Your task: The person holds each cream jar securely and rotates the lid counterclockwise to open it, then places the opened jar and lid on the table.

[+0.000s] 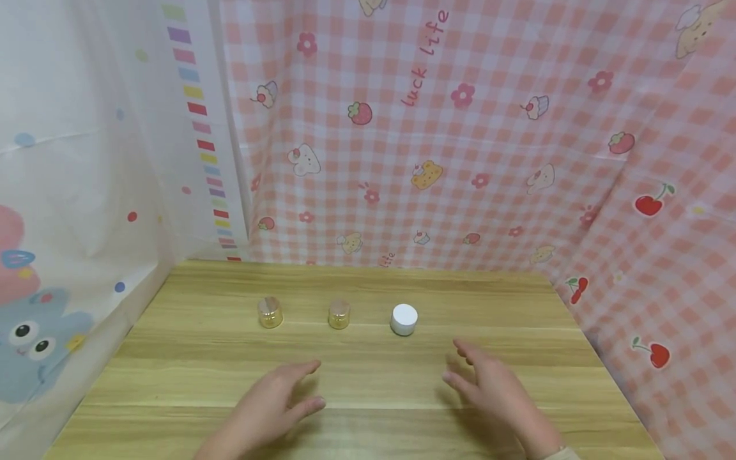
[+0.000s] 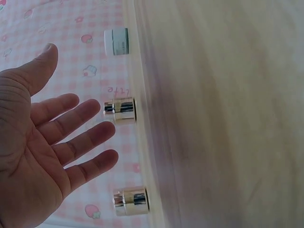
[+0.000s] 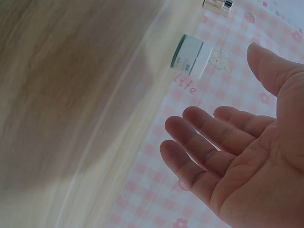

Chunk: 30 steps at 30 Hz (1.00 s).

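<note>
Three small jars stand in a row on the wooden table. At the left is a gold jar [image 1: 270, 312], in the middle a slightly smaller gold jar [image 1: 339, 314], and at the right a white-lidded jar [image 1: 404, 319]. My left hand [image 1: 270, 402] hovers in front of the gold jars, fingers spread and holding nothing. Nearest to the white-lidded jar is my right hand [image 1: 494, 390], apart from it, with relaxed fingers and nothing in it. The right wrist view shows printed text on the side of the white-lidded jar [image 3: 191, 55].
A wood-grain table [image 1: 368, 421] carries the jars. Behind it and along the right hangs a pink checked cloth [image 1: 506, 140] with printed fruit and animals. A white cloth [image 1: 86, 160] with coloured dots covers the left side.
</note>
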Available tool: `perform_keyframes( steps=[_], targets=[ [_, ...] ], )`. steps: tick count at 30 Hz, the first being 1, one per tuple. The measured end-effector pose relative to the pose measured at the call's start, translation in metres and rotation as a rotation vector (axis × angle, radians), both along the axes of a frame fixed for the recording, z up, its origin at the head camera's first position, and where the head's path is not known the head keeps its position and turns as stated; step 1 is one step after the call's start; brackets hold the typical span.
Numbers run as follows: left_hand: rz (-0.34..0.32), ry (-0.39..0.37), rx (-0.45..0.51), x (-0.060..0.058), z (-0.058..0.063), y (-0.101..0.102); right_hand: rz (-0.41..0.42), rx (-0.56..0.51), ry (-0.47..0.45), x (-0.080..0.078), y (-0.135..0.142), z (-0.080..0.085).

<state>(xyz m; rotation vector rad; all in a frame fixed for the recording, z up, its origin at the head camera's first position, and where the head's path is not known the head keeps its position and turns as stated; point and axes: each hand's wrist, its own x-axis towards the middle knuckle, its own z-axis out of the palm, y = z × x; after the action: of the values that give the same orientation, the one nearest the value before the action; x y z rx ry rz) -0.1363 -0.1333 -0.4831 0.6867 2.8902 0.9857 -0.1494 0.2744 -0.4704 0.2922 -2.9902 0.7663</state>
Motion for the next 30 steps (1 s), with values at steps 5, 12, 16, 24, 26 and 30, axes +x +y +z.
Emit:
perform_keyframes(
  steps=[5,12,16,24,26,30],
  targets=[
    [-0.019,-0.025,0.011,0.001,0.001,0.001,0.005,0.010,0.002,-0.001,-0.003,-0.003],
    [-0.042,-0.024,0.006,0.000,-0.001,0.003,0.015,0.010,-0.012,-0.002,-0.008,-0.006],
    [-0.051,-0.021,-0.009,0.001,-0.001,0.004,0.025,0.002,-0.036,-0.001,-0.011,-0.008],
    [-0.066,-0.039,-0.005,0.003,-0.001,0.007,0.040,0.004,-0.043,-0.002,-0.015,-0.012],
    [-0.073,-0.048,-0.001,0.003,-0.002,0.008,0.040,0.005,-0.043,-0.002,-0.016,-0.012],
    [-0.085,-0.058,0.004,0.003,-0.003,0.008,0.041,0.008,-0.047,-0.002,-0.017,-0.012]
  ],
)
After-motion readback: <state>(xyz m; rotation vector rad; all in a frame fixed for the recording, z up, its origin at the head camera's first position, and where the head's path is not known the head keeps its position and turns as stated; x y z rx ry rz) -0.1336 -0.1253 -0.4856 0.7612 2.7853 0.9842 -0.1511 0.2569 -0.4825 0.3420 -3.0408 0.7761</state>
